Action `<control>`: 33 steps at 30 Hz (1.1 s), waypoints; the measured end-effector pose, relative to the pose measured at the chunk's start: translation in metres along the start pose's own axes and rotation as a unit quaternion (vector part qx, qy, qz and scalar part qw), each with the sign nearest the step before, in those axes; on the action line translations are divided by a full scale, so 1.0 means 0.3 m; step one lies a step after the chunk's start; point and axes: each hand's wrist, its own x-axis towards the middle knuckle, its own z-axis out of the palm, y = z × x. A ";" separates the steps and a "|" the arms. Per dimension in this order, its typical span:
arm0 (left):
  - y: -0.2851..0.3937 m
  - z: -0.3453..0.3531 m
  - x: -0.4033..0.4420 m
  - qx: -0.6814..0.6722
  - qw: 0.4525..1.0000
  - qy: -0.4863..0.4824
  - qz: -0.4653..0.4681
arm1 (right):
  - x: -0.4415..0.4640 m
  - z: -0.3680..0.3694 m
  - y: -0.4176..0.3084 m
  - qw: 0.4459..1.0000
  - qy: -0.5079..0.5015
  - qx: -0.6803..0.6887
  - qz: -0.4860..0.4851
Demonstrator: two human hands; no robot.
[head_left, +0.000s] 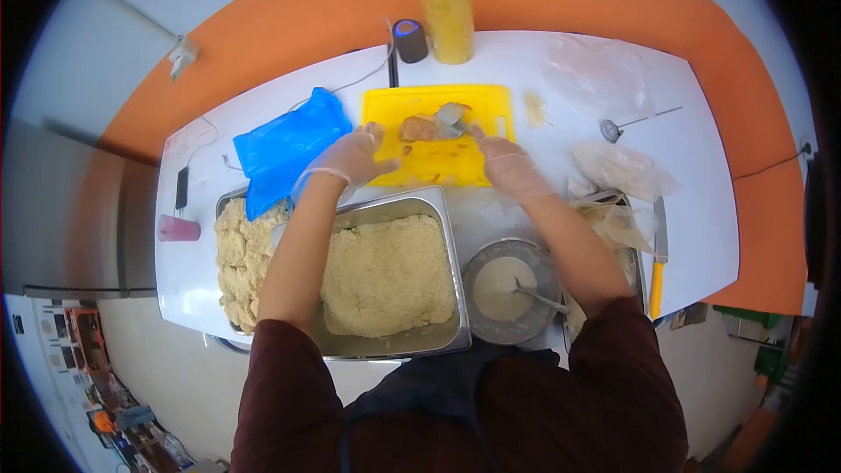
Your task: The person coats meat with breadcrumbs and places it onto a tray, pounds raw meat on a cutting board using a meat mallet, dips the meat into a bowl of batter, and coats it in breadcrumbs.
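My right hand (506,165), in a clear plastic glove, is closed round the handle of a metal meat mallet (451,116). The mallet's grey head lies over the right part of a piece of meat (419,129). Under the meat is a yellow cutting board (385,103) with small scraps on it. My left hand (352,156), gloved too, hovers at the board's left edge with fingers apart, holding nothing. Right beside it lies a blue plastic bag (293,142), its lower end over a tray of breaded pieces (241,254).
Nearest me stand a steel pan (445,236) of crumbs and a bowl of batter (504,285) with a spoon. A yellow-handled knife (657,285) lies at right, near a probe thermometer (611,130). A yellow film roll (444,9) and a dark speaker (410,41) stand behind.
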 end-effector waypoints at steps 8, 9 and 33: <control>-0.075 0.110 -0.156 -0.132 0.979 0.141 -0.063 | 0.067 -0.039 -0.084 0.987 0.161 0.020 -0.006; -0.077 0.118 -0.166 -0.206 0.966 0.109 -0.114 | 0.058 -0.031 -0.104 0.978 0.210 0.011 -0.004; -0.110 0.129 -0.171 -0.277 0.941 0.156 -0.119 | 0.016 0.099 -0.058 0.986 -0.120 -0.096 0.070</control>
